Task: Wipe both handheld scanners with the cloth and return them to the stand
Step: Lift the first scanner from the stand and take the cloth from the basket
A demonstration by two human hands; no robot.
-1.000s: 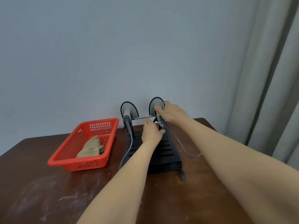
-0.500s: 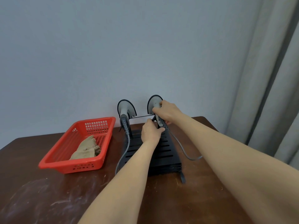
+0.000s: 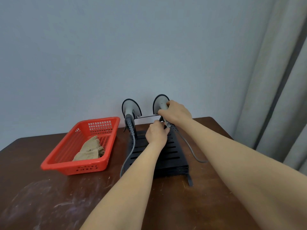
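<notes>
Two grey handheld scanners stand at the back of a black slotted stand. The left scanner sits alone on the stand's thin bar, its cable hanging down the front. My right hand grips the handle of the right scanner. My left hand is just below it, fingers curled at the bottom of that handle where the cable comes out. A tan cloth lies in the red basket to the left.
The brown table shows pale smudges near the front left. A wall stands right behind the stand. Grey curtains hang at the right, past the table's edge.
The view has shifted slightly. My right hand has slid a little up the right scanner's handle; my left hand stays at its base.
</notes>
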